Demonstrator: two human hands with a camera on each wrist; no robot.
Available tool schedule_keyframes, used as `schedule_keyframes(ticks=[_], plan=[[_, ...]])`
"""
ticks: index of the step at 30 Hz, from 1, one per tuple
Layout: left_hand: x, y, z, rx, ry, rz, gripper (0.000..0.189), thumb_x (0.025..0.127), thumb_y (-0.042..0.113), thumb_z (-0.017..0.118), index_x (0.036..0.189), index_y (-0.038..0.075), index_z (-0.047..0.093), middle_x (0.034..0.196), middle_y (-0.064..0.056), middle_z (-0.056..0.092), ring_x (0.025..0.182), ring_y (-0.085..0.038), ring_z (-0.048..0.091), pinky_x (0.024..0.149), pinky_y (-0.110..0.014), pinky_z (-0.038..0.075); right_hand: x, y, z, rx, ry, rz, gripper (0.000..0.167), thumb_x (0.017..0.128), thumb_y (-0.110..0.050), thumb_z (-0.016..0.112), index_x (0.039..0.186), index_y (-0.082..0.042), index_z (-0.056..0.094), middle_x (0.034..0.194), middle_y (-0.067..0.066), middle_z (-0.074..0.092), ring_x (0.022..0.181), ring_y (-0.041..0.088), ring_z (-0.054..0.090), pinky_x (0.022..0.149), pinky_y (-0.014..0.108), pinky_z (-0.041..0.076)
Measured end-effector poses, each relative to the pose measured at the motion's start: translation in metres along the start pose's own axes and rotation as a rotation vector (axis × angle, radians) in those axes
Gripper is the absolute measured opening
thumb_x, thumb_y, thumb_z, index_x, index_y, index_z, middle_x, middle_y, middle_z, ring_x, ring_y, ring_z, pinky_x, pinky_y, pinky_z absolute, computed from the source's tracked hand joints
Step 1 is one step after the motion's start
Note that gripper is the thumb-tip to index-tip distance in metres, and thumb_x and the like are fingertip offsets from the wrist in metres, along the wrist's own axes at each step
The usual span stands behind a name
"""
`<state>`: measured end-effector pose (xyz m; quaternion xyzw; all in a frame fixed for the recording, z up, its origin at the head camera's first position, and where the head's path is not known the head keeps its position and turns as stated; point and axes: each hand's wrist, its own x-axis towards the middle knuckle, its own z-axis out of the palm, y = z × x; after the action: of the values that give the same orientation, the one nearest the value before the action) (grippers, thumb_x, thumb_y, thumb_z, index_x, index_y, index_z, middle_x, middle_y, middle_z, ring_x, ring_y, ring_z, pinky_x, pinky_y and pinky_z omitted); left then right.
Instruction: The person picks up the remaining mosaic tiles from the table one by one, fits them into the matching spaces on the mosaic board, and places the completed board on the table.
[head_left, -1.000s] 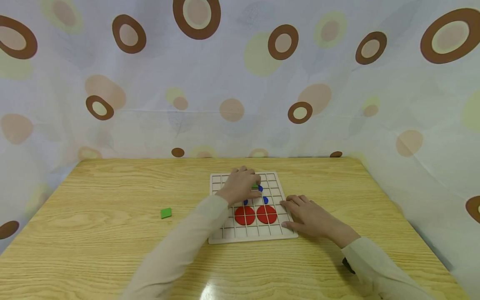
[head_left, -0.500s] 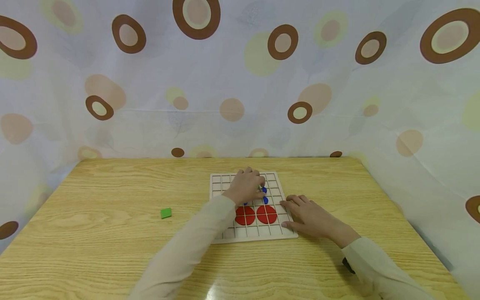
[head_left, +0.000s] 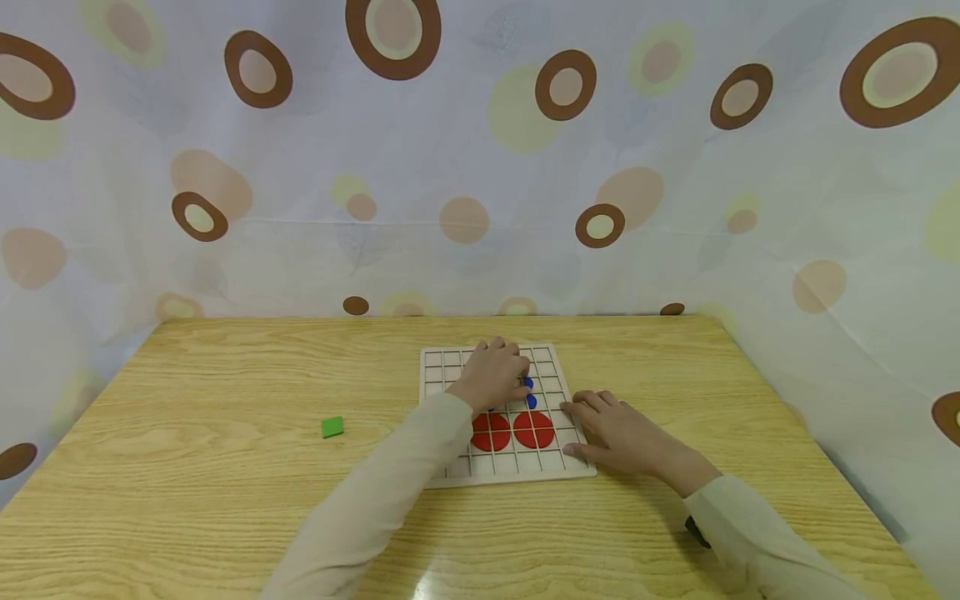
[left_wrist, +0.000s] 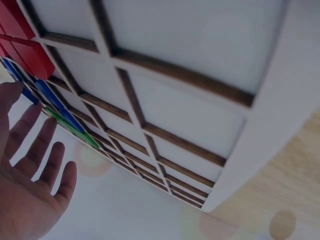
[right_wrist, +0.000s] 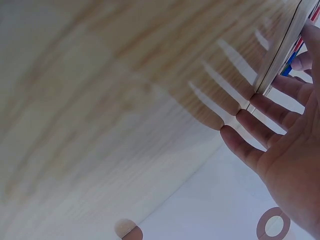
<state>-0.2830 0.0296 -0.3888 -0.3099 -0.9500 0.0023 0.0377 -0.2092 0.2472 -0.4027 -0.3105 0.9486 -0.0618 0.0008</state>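
On the table lies a white square grid board (head_left: 558,464). Two red discs (head_left: 533,430) sit on its front half. My left hand (head_left: 491,375) is over the board's back half; its thumb and forefinger pinch a small blue disc (head_left: 528,383). Just in front of that is another blue disc (head_left: 532,401), and a third blue piece is mostly hidden under the hand. In the left wrist view a green piece (left_wrist: 67,122) lies on the grid by the fingertips. Along the board's right edge rests my right hand (head_left: 618,429), fingers relaxed, thumb and forefinger touching the rim.
A loose green square tile (head_left: 332,427) lies on the wooden table (head_left: 187,467) left of the board. Patterned cloth (head_left: 465,150) hangs behind the table and at its sides. A small dark object (head_left: 697,532) shows beneath the right sleeve.
My left hand has moved slightly to the right along the board, and the blue disc at its fingertips has shifted right with it. The right hand has stayed at the board's edge.
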Motion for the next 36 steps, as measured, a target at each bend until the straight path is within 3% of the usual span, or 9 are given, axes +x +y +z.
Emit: schedule_keyframes(ticks=[16, 36], plan=[[0.0003, 0.0, 0.0016, 0.042, 0.006, 0.005, 0.03, 0.087, 0.046, 0.055, 0.106, 0.025, 0.064, 0.112, 0.003, 0.058, 0.11, -0.021, 0.05, 0.101, -0.045, 0.037, 0.0004, 0.0003, -0.0002, -0.006, -0.003, -0.002, 0.061, 0.086, -0.051, 0.053, 0.132, -0.01, 0.047, 0.129, 0.012, 0.048, 0.117, 0.03, 0.045, 0.093, 0.05, 0.041], [-0.0018, -0.0035, -0.0015, 0.025, 0.001, 0.032, 0.027, 0.089, 0.042, 0.054, 0.109, 0.028, 0.065, 0.113, 0.004, 0.059, 0.109, -0.02, 0.049, 0.1, -0.042, 0.038, 0.0011, 0.0004, 0.0002, 0.009, -0.02, 0.007, 0.061, 0.087, -0.049, 0.053, 0.133, -0.011, 0.045, 0.132, 0.012, 0.046, 0.119, 0.03, 0.044, 0.095, 0.05, 0.04]])
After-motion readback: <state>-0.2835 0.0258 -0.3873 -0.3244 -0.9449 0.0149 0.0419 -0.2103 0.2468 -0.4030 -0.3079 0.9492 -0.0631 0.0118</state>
